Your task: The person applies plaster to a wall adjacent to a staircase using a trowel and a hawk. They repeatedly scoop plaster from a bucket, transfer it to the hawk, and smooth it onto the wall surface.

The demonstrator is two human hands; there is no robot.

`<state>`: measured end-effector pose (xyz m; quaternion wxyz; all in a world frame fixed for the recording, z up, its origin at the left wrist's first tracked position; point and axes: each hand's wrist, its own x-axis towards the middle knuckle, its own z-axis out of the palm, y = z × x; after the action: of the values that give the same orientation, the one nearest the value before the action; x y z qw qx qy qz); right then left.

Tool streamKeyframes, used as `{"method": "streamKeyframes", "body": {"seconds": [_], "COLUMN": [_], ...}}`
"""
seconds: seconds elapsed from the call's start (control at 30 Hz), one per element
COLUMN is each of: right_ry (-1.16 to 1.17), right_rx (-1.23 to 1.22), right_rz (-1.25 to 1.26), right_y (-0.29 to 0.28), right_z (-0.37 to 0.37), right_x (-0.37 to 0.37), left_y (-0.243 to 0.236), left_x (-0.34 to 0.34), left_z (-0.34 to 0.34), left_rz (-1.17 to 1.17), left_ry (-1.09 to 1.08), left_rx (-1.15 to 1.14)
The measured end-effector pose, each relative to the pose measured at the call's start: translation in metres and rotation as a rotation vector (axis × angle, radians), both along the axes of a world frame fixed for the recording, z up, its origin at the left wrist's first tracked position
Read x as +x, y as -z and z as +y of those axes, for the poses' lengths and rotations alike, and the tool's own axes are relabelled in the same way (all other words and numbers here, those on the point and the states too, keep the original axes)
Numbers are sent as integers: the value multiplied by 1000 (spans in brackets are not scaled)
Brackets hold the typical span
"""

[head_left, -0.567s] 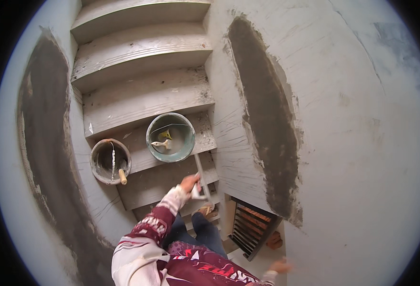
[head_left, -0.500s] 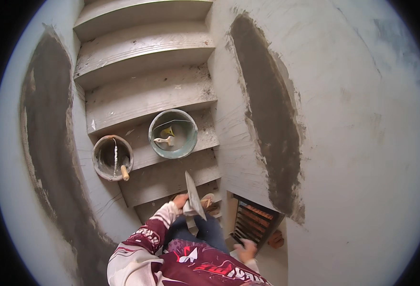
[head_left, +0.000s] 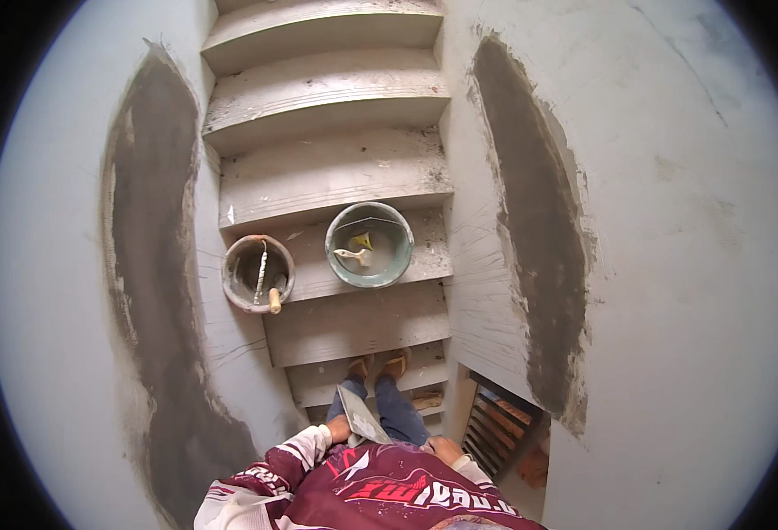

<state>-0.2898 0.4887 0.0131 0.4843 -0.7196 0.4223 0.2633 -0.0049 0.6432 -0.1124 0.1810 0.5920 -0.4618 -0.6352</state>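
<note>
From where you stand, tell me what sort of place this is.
Probably a stairwell under construction or repair. Bare concrete steps climb between grey walls with dark wet plaster patches. Two mortar buckets sit on a step, and the left hand holds a trowel.

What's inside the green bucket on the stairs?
The green bucket holds a pale scoop-like tool and a small yellow object lying on its grey, residue-coated bottom. Whatever lies beneath them is covered.

Bright, even daylight with soft shadows; sharp centre, fisheye bending and black rim.
</note>
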Motion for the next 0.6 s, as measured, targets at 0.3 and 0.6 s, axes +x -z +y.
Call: {"method": "streamKeyframes", "body": {"seconds": [0.3, 0.6], "right_ry": [-266, 175], "right_rx": [155, 78], "right_rz": [-114, -587], "right_y": [36, 149], "right_z": [-57, -193], "right_x": [6, 128], "left_y": [-34, -145], "left_x": [-1, 0], "left_z": [43, -38], "left_rz": [-264, 400], "left_ry": [-241, -1436], "left_rx": [139, 83]}}
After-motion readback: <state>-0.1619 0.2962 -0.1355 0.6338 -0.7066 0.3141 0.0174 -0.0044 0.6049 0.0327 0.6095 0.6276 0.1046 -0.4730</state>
